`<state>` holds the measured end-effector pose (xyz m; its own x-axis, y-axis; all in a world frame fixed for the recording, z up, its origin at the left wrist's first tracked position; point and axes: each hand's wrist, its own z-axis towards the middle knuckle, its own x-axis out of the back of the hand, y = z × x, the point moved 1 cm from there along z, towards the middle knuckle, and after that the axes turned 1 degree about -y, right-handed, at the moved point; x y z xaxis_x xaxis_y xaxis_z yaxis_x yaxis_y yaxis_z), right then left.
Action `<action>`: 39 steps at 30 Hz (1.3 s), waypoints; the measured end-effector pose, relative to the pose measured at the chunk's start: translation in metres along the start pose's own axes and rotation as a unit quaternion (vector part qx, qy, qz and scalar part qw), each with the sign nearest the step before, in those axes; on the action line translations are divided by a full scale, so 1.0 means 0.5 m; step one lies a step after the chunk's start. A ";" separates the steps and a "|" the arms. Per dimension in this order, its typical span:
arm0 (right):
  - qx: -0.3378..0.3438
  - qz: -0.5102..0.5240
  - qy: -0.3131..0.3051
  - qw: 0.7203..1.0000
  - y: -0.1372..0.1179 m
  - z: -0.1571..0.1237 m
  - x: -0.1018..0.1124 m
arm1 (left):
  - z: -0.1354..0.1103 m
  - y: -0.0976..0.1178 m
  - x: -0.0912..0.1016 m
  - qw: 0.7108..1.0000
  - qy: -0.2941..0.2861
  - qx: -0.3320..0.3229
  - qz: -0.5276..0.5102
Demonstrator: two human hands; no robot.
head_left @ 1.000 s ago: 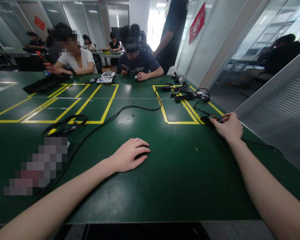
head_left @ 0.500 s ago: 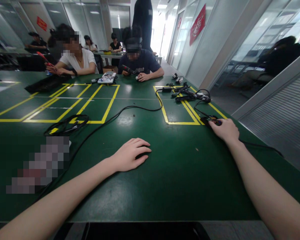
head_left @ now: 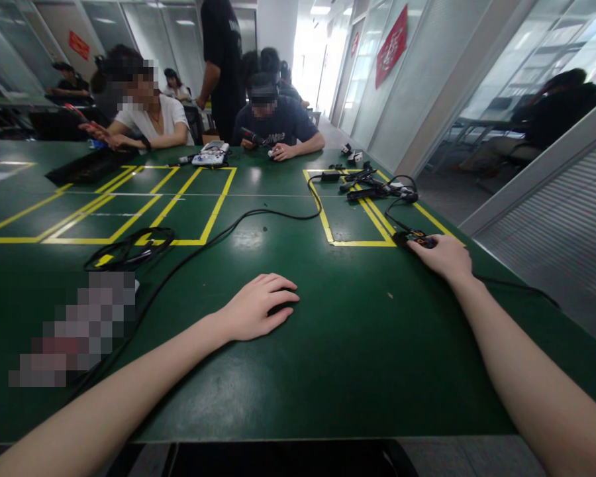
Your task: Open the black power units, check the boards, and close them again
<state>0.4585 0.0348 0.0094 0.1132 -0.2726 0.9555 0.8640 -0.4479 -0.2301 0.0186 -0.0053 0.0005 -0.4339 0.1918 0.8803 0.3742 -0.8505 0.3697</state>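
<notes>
My left hand (head_left: 261,307) lies palm down on the green table (head_left: 328,371), fingers stretched out and slightly apart, holding nothing. At the table's right side, my right hand (head_left: 444,256) grips a small black object with orange and coloured bits (head_left: 413,236). My thumb is on its near side, and the fingers are partly hidden behind the hand. What kind of object it is I cannot make out. Just beyond it lies a tangle of black cables and plugs (head_left: 372,189). Another black cable (head_left: 519,285) runs out on the right of my right wrist.
A long black cable (head_left: 228,228) crosses the table beside a coiled cable (head_left: 129,248). A blurred-out flat item (head_left: 87,324) lies near my left forearm. Yellow tape (head_left: 218,205) marks rectangles. Across the table sit two people, with a black tray (head_left: 87,167) and a white device (head_left: 211,156).
My right hand has shifted very slightly left with the black object. My left hand stays in place. In the background, the standing person has moved left.
</notes>
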 end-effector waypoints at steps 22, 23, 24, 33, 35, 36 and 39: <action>0.599 0.214 -0.145 0.757 -0.315 -0.342 -0.037 | -0.002 0.013 0.015 0.992 0.104 0.005 -0.076; 0.607 0.222 -0.154 0.747 -0.317 -0.349 -0.036 | -0.003 0.012 0.014 0.993 0.083 -0.006 -0.084; 0.609 0.231 -0.160 0.742 -0.317 -0.352 -0.035 | -0.004 0.011 0.013 0.994 0.063 -0.015 -0.090; 0.552 0.351 -0.118 0.747 -0.314 -0.333 -0.032 | -0.005 -0.005 0.019 0.999 0.035 0.009 -0.023; 0.558 0.354 -0.119 0.741 -0.314 -0.334 -0.032 | -0.007 -0.008 0.016 0.999 0.037 0.014 -0.020; 0.562 0.352 -0.122 0.738 -0.314 -0.334 -0.033 | -0.008 -0.009 0.014 0.999 0.043 0.017 -0.018; 0.564 0.352 -0.127 0.736 -0.314 -0.332 -0.037 | -0.010 -0.012 0.009 0.997 0.070 0.025 -0.007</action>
<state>0.2393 -0.0314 -0.0029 0.6917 0.1334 0.7098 0.3893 0.7589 -0.5220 0.0100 -0.0017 0.0008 -0.5478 0.1312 0.8262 0.4062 -0.8216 0.3998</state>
